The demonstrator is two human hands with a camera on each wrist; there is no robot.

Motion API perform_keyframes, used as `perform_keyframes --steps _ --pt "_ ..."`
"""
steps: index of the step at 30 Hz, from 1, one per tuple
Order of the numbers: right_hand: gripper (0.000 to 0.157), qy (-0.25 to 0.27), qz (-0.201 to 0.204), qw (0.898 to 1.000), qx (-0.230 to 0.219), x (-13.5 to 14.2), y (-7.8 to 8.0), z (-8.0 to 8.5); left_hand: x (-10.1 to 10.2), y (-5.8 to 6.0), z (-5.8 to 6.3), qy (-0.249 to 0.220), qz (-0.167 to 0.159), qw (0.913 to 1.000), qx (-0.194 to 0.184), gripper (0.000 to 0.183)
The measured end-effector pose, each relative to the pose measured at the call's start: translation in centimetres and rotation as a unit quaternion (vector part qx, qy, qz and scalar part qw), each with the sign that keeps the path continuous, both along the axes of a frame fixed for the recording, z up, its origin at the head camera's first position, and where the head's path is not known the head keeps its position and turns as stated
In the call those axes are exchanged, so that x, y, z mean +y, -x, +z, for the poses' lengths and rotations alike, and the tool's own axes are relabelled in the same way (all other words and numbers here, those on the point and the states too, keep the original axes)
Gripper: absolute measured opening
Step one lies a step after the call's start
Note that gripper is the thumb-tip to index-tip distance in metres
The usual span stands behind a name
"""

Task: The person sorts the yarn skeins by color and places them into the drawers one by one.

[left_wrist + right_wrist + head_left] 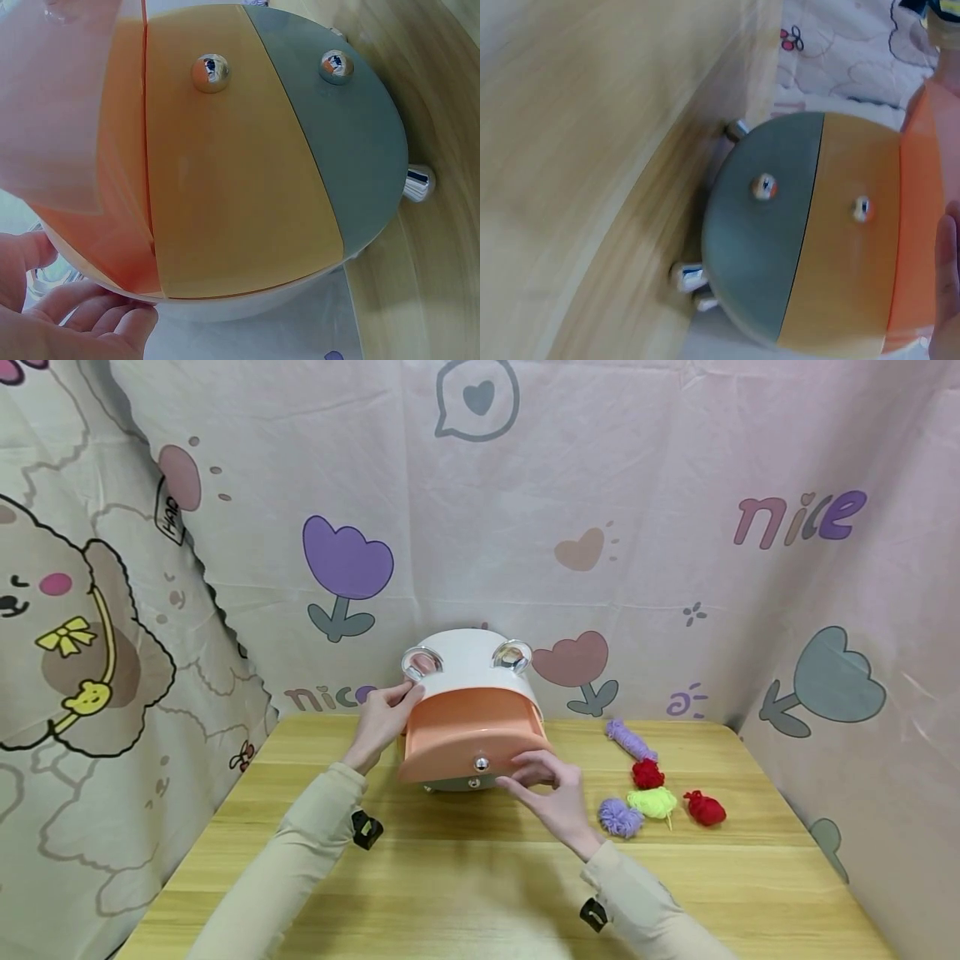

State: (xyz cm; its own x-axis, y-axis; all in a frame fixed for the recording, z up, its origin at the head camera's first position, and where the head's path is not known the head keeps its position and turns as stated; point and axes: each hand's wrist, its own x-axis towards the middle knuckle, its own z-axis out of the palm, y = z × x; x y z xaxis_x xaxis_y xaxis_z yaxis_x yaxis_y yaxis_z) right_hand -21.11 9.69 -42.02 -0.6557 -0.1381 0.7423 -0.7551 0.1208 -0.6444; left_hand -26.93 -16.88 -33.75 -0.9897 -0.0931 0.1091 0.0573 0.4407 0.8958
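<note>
A small rounded drawer box [471, 653] with a white shell and two silver ring ears stands at the table's back. Its top orange drawer [450, 760] is pulled out, with a silver knob [482, 764] on its front. Below it, the yellow drawer [225, 180] and the green drawer [337, 142] are closed. My left hand [385, 720] holds the shell's left side below the ear, thumb and curled fingertips against it. At the orange drawer's right front corner is my right hand [551, 789], fingers loosely bent near the front panel, thumb lower and apart from them.
Right of the box lie yarn bundles: a long purple one [632, 741], a red one [647, 774], a yellow-green one [652, 803], a round purple one [620, 818] and another red one [705, 808]. A printed cloth [480, 527] hangs behind the wooden table [450, 893].
</note>
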Motion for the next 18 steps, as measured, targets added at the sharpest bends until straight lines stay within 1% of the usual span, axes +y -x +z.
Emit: perform_keyframes --steps 8,12,18 --pt "0.032 0.009 0.003 1.000 -0.023 3.3 0.1 -0.5 0.1 0.0 0.1 -0.004 -0.004 1.0000 -0.001 0.055" --pt "0.033 0.008 0.004 0.999 -0.051 5.4 0.3 -1.2 0.1 0.0 0.1 -0.006 -0.007 0.9999 -0.005 0.056" --pt "0.037 -0.001 -0.019 0.996 -0.092 8.8 0.5 -1.9 0.0 -0.1 0.1 -0.007 -0.004 1.0000 -0.005 0.056"
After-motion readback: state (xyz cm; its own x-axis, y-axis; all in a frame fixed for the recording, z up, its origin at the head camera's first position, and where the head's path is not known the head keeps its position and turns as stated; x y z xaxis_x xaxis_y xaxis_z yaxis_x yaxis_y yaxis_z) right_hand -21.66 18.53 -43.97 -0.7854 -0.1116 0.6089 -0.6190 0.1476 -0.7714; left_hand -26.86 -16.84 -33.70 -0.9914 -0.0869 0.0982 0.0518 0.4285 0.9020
